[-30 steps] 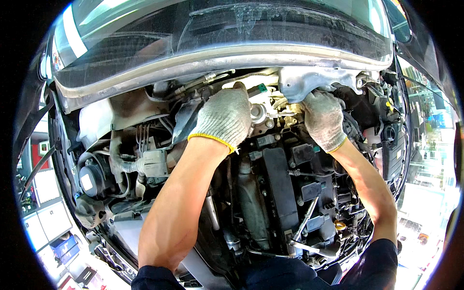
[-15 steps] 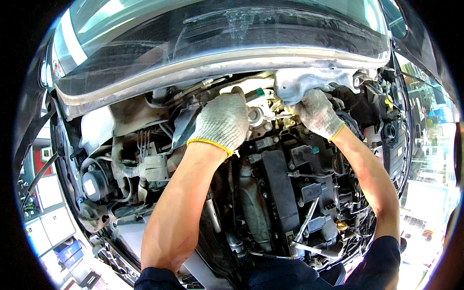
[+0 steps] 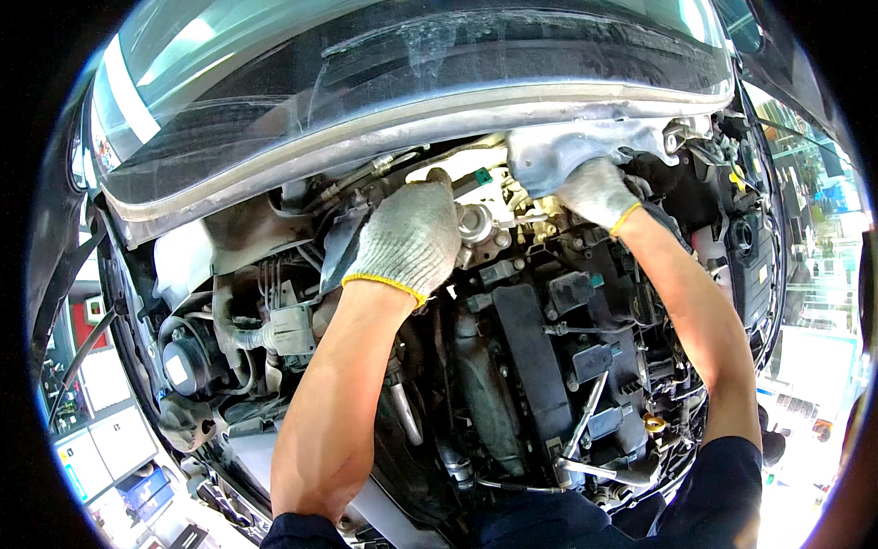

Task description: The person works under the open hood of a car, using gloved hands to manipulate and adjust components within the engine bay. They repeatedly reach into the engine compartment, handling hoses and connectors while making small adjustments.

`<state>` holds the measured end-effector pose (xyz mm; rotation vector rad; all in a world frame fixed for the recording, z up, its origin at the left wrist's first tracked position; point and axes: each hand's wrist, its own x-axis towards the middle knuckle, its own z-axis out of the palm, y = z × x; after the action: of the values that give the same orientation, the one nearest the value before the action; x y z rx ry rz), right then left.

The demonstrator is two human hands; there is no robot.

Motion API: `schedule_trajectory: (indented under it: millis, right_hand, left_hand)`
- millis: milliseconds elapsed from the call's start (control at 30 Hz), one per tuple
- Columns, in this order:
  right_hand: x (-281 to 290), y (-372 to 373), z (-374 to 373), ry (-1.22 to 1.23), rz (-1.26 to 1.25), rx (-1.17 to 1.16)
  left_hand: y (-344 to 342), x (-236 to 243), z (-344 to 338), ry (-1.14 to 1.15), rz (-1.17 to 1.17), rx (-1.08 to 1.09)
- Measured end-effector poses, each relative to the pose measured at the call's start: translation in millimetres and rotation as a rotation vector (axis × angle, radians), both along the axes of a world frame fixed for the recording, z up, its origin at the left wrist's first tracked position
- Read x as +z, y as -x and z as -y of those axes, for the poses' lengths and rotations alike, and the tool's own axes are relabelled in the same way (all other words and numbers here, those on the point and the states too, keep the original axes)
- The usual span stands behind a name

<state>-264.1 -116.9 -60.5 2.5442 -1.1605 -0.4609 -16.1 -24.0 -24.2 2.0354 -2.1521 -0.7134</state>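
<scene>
Silvery metal: round fitting (image 3: pixel 475 222), far side of the engine (image 3: pixel 532 334), near centre, just right of the gloved left hand (image 3: pixel 405 235); contact unclear. Looks stiff, fairly heavy, perhaps greasy; likely best held around its thick body, sparing the thin rod (image 3: pixel 530 220) on its right. Gloved right hand (image 3: pixel 599 195) farther right, at the near edge of the grey shield (image 3: pixel 562 151). Fingers of both turned away or covered: cannot tell whether spread or pinching. Glare washes out detail between the hands.

Dark engine (image 3: pixel 533 352); silvery tool (image 3: pixel 604 472), perhaps ratchet, lying on near end.
</scene>
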Motion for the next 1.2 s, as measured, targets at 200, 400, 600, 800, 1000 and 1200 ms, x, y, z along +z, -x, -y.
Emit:
schedule_trajectory:
  millis: [200, 400, 600, 800, 1000, 1200]
  right_hand:
    - [22, 14, 23, -0.393, -0.063, -0.386]
    - [1, 51, 41, -0.311, 0.072, -0.366]
    - [-6, 42, 2, -0.184, 0.450, -0.435]
    - [31, 16, -25, -0.147, 0.868, -0.526]
    - [5, 28, -15, -0.175, 1.019, -0.396]
    - [11, 22, -21, -0.216, 0.934, -0.379]
  left_hand:
    - [5, 7, 2, -0.055, -0.011, -0.021]
    - [7, 6, 4, -0.045, -0.015, -0.012]
    - [3, 1, -1, -0.012, -0.024, -0.002]
    - [5, 5, 0, -0.077, 0.035, -0.014]
    - [6, 7, -2, -0.075, 0.066, -0.069]
    - [3, 6, -5, -0.014, 0.022, -0.062]
